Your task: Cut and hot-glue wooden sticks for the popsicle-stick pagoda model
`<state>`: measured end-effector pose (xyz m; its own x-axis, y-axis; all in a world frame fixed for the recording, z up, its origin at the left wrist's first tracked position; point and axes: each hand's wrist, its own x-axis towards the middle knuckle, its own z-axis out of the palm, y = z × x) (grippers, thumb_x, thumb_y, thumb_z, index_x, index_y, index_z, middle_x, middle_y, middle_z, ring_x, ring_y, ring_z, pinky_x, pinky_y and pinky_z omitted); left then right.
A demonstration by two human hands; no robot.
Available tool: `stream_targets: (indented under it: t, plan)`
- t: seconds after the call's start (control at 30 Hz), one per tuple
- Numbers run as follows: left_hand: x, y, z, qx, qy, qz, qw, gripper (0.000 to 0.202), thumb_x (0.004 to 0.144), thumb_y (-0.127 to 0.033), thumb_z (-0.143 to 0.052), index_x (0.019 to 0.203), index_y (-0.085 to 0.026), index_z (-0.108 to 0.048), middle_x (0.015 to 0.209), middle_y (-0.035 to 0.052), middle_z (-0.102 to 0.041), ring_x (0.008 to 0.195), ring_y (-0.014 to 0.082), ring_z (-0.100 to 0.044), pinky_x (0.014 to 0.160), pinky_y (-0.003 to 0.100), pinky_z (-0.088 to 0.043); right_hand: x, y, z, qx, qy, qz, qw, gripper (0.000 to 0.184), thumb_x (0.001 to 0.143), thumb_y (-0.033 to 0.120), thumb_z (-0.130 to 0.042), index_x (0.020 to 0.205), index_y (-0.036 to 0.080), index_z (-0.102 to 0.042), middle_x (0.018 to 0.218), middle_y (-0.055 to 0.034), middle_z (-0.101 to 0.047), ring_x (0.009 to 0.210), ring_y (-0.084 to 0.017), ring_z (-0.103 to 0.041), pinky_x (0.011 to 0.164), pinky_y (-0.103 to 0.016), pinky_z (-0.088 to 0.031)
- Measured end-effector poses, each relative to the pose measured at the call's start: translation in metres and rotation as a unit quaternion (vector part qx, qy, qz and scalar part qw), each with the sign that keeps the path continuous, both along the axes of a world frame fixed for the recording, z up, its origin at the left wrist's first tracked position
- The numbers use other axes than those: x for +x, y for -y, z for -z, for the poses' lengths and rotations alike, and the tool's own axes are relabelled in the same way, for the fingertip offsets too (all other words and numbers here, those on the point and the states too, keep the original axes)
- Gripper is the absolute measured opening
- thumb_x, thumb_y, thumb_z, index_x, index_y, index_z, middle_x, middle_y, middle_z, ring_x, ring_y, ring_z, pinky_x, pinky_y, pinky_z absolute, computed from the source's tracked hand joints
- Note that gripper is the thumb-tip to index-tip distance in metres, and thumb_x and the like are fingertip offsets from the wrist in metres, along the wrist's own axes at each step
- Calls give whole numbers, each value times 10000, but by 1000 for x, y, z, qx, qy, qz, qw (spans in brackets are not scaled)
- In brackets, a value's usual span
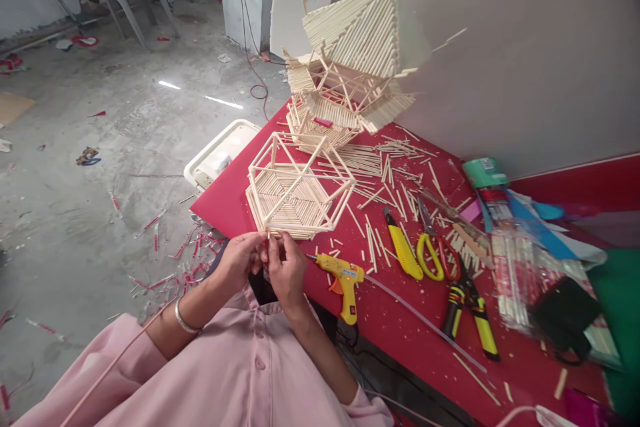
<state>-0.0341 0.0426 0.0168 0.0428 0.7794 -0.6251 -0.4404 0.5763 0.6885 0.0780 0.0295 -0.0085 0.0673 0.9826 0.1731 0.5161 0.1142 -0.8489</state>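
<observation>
My left hand (246, 257) and my right hand (285, 268) meet at the near corner of the stick frame (289, 199), which stands on the red surface (395, 327), close to its edge. The fingers of both are drawn narrow there, but I cannot tell if they pinch a stick or only touch it. Just beside my right hand lies the yellow glue gun (341, 269); beyond the frame there is a taller stick model (357, 33).
</observation>
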Motion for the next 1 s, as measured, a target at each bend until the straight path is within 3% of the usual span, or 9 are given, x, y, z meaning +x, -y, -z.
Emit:
stream_targets:
  t: [1.0]
  plan:
    - [-1,0,3,3,1,2,1000,305,701,-422,-715,623,-138,-635,458,-4,-565,317,48,-389,338,191,-222,0,0,-2,-8,-4,-3,1000,190,969,317,-512,986,193,-655,791,-50,-709,730,-177,-668,717,-277,-511]
